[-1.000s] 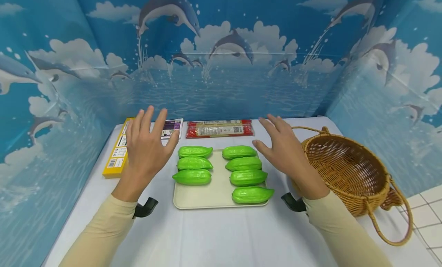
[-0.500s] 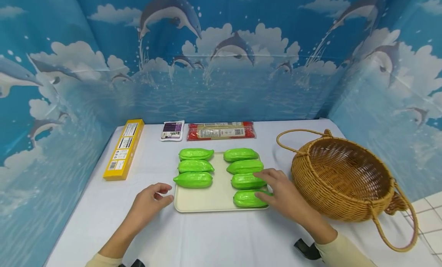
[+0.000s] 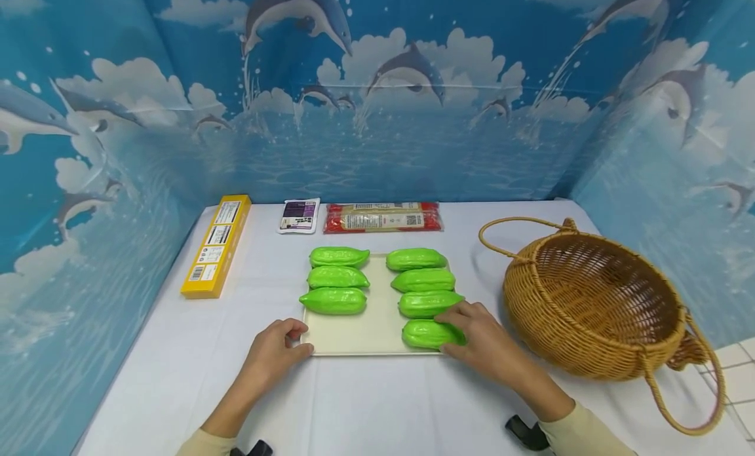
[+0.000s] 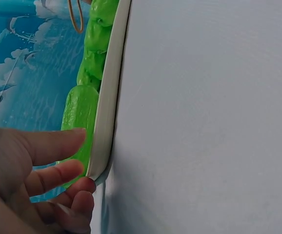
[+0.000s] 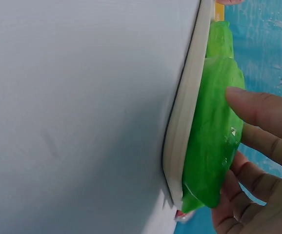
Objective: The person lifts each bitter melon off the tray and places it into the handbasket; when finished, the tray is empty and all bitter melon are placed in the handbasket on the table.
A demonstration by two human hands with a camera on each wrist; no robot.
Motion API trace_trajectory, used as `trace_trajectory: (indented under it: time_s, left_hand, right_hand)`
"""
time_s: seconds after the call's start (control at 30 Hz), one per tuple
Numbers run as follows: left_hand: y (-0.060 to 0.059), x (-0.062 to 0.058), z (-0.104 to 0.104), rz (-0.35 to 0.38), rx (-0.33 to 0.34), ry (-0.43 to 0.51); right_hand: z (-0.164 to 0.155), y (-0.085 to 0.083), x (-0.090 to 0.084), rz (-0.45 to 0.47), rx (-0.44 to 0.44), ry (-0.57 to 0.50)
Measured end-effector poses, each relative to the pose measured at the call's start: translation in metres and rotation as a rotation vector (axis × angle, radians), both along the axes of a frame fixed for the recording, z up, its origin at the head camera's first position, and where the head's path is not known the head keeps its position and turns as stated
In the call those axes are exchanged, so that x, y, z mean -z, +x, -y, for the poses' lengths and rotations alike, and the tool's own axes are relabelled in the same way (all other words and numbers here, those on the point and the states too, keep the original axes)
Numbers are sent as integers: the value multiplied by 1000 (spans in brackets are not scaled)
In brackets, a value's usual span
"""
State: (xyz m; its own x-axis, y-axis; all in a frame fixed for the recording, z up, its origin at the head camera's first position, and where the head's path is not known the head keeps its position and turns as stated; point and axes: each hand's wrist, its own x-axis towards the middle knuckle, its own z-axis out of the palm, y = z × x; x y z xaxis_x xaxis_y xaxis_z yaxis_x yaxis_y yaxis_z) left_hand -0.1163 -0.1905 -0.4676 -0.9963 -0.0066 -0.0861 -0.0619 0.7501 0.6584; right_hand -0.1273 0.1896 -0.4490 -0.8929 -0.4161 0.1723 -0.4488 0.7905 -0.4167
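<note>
A cream tray bears two columns of green, ribbed bitter melons with pointed ends, three at the left and several at the right. By the tray's near left corner is my left hand, its fingers loosely bent; the left wrist view has its fingertips right at the corner of the rim. My right hand holds the right end of the nearest bitter melon, thumb on the near side and fingers on the far side. That bitter melon still lies on the tray in the right wrist view.
A wicker basket with loop handles stands at the right. Along the back lie a red and clear packet and a small purple and white pouch. A yellow box lies at the left, and a dolphin-print curtain surrounds the table.
Both hands have come down from above the table to the tray. In the last half second, the left moved right to the tray's corner and the right settled around the nearest bitter melon.
</note>
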Motion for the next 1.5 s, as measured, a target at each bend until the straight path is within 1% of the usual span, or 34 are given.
trace_trajectory:
  time_s: [0.17,0.47,0.83,1.0,1.23,1.5]
  left_hand:
    - [-2,1,0,-11,-2,-11]
    - [-3,3,1,-1,-8,-14]
    - [0,5,0,-25,-14,-18]
    - [0,4,-2,-33,-13,-13]
    - [-1,1,-3,-29,-21,-11]
    - [-2,1,-4,-17,-28,-14]
  right_hand:
    - [2,-1,2,1,8,24]
    - [4,0,1,9,9,40]
    - [4,0,0,22,-11,34]
    - [3,1,-2,1,-6,42]
    - [2,2,-12,-23,-2,40]
    - [5,9,-31,-15,1,70]
